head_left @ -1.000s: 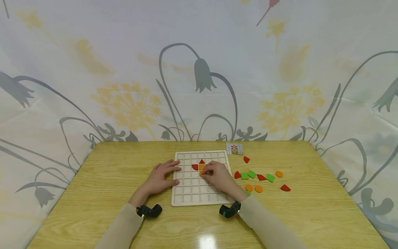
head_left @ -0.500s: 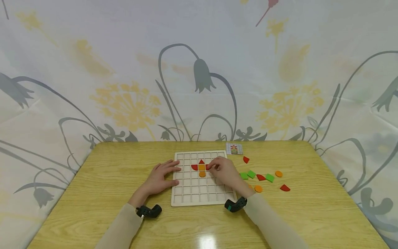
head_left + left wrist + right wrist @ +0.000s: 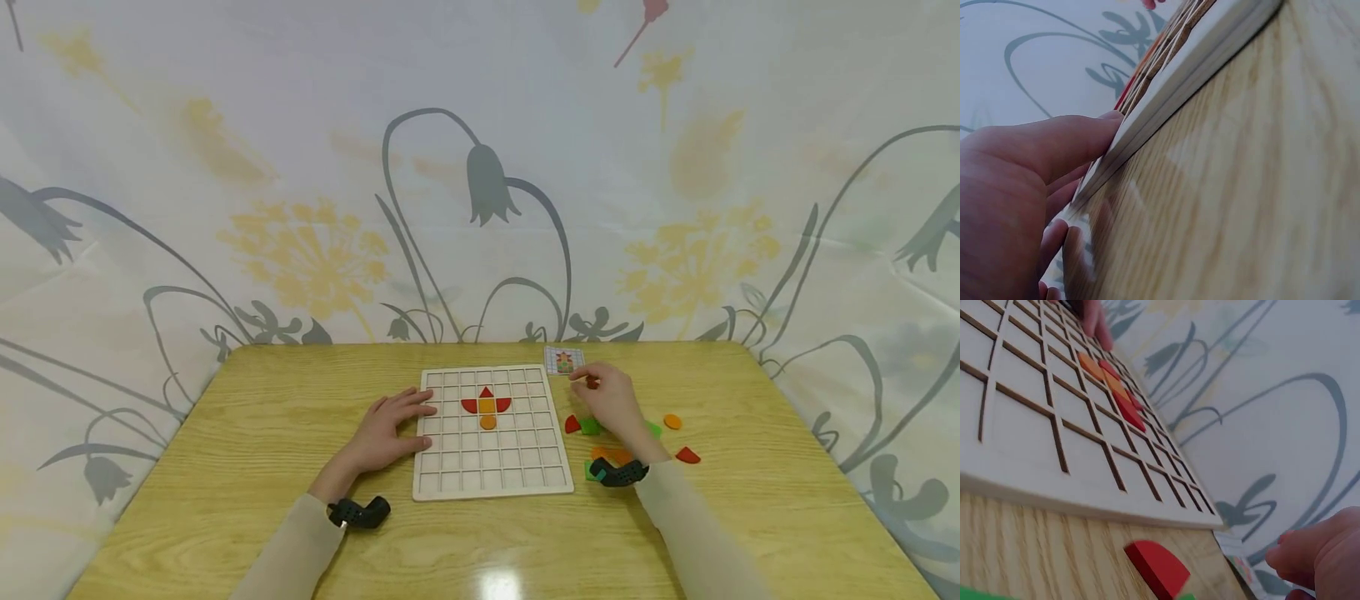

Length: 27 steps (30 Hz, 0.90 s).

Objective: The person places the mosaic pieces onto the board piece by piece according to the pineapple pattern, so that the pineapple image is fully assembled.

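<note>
Five flat red and orange pieces are set in the white gridded board, touched by the straight-fingered left grip; loose pieces remain outside; the right grip's closure and hold cannot be told.

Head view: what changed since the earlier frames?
The right hand let go of the orange circle, then the red quarter-circle beside the orange square, and moved rightward to a loose red quarter-circle. The left hand stayed on the grid board.
</note>
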Each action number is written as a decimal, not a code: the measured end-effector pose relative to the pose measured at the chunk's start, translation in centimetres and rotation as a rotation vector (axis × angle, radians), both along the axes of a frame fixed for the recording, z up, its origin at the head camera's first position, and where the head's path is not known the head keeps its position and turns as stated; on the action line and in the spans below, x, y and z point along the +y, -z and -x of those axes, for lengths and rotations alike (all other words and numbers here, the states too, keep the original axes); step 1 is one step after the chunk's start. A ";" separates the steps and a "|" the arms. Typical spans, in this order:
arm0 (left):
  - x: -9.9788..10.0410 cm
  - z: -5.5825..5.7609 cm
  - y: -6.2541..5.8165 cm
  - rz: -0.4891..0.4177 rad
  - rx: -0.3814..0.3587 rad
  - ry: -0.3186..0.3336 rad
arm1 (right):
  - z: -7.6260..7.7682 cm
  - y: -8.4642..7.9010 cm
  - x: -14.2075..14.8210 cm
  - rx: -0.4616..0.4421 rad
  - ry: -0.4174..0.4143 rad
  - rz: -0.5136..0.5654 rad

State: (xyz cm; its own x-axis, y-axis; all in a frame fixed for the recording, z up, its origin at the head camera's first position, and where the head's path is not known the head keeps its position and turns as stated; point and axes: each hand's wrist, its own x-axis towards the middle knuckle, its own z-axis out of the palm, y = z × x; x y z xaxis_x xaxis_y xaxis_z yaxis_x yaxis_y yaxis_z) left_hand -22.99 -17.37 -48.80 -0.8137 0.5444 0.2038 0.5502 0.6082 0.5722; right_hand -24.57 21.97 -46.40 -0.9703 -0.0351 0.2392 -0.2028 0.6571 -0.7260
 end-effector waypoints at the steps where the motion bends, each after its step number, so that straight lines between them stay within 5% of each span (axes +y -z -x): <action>1: 0.0 0.0 0.0 0.000 0.002 0.000 | 0.1 0.0 0.6 0.002 0.025 -0.007; 10: 0.1 0.0 0.2 -0.001 0.002 0.003 | 0.8 0.7 3.7 -0.107 0.103 0.001; 27: -0.1 0.2 0.4 -0.006 0.013 -0.006 | 1.2 0.5 3.3 -0.186 0.111 -0.092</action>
